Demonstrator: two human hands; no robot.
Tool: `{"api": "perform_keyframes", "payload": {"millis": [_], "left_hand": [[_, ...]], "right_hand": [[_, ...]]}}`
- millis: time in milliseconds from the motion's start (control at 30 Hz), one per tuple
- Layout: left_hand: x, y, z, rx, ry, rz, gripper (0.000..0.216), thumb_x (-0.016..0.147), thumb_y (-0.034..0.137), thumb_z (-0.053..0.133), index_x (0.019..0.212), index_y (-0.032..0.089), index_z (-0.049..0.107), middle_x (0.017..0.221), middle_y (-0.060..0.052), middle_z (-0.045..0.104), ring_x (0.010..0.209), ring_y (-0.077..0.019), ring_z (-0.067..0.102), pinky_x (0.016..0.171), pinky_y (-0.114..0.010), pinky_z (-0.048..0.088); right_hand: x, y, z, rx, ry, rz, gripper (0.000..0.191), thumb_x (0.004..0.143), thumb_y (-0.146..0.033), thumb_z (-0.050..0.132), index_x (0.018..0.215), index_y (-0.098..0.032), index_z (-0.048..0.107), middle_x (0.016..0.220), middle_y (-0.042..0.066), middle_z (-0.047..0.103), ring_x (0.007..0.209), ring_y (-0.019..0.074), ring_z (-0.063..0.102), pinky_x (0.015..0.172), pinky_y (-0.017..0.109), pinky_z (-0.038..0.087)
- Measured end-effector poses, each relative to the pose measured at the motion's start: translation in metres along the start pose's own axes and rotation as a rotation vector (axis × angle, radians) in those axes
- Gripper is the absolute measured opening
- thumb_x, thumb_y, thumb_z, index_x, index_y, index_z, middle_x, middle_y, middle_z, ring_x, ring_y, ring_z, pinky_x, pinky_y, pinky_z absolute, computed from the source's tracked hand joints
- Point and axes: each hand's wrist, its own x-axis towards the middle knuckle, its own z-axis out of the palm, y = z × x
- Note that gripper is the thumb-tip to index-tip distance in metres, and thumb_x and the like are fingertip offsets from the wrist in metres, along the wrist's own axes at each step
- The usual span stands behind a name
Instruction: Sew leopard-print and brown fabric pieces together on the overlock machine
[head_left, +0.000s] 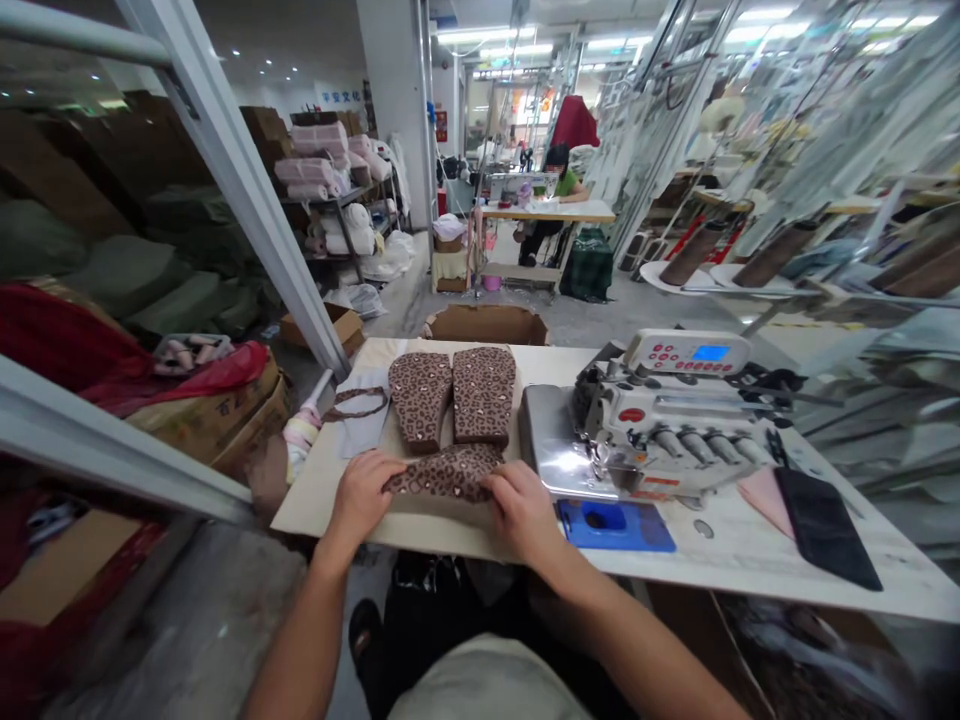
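My pale worktable point(739, 568) spreads across in front of me, and on its right half stands the overlock sewing machine point(679, 410), its smooth metal plate facing the side where my hands work, presumably so that fabric can lie level beside the needle. Left of it sit two thick stacks of leopard-print fabric pieces, the left stack point(421, 393) and the right stack point(484, 393), side by side and squared up just beyond my hands, likely so that each piece comes off within easy reach. The leopard-print piece point(444, 474) I have hold of lies crosswise at their near edge, close to the table's front. My left hand point(365, 490) pinches its left end and my right hand point(523, 505) its right end, thumbs and fingers closed on the cloth with no visible gap; I judge this two-ended hold is for spreading it flat. A blue plastic plate point(654, 530) lies near the front edge, below the machine. Smallest is a narrow leopard-print strip point(360, 413), looped left of the stacks, apart from them.
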Motion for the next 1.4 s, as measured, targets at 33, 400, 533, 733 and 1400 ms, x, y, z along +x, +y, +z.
{"api": "perform_keyframes", "payload": {"millis": [33,400,533,733,1400], "left_hand": [[-0.009,-0.006,0.005,0.016,-0.024,0.003,0.042,0.071,0.000,0.052,0.096,0.022,0.078,0.102,-0.007,0.078,0.101,-0.0255,0.069,0.092,-0.042,0.053],[0.027,0.016,0.022,-0.077,0.033,-0.069,0.025,0.094,0.013,0.053,0.109,0.020,0.073,0.102,-0.007,0.076,0.095,-0.0206,0.070,0.088,-0.035,0.056],[0.088,0.053,0.052,-0.071,-0.016,0.020,0.017,0.099,0.020,0.056,0.104,0.019,0.073,0.099,-0.007,0.075,0.096,-0.0211,0.068,0.091,-0.035,0.055],[0.141,0.087,0.082,0.152,-0.378,-0.074,0.009,0.094,0.020,0.064,0.099,0.019,0.072,0.111,-0.011,0.069,0.109,-0.0271,0.064,0.097,-0.041,0.051],[-0.010,0.071,-0.036,-0.886,-0.796,-0.137,0.053,0.080,0.075,0.070,0.066,0.024,0.078,0.071,-0.009,0.068,0.067,-0.0206,0.065,0.069,-0.033,0.054]], "right_hand": [[-0.011,-0.001,0.003,-0.009,-0.067,-0.015,0.020,0.092,-0.007,0.054,0.097,-0.021,0.069,0.090,0.007,0.065,0.087,0.0230,0.057,0.078,0.035,0.046],[-0.062,-0.003,0.001,0.048,-0.254,-0.056,0.017,0.096,-0.037,0.068,0.091,-0.021,0.069,0.092,0.007,0.065,0.094,0.0256,0.052,0.082,0.039,0.038],[-0.062,0.001,0.003,0.138,-0.236,-0.022,0.028,0.095,-0.033,0.065,0.070,-0.021,0.060,0.079,0.004,0.060,0.087,0.0232,0.050,0.077,0.038,0.039],[-0.061,0.010,0.003,0.398,-0.062,-0.015,0.022,0.097,-0.028,0.059,0.076,-0.022,0.059,0.077,0.002,0.061,0.079,0.0204,0.054,0.074,0.035,0.045],[-0.059,0.000,-0.005,0.620,-0.470,-0.131,0.016,0.084,-0.013,0.065,0.094,-0.023,0.073,0.112,0.008,0.076,0.115,0.0231,0.068,0.099,0.038,0.054]]}}
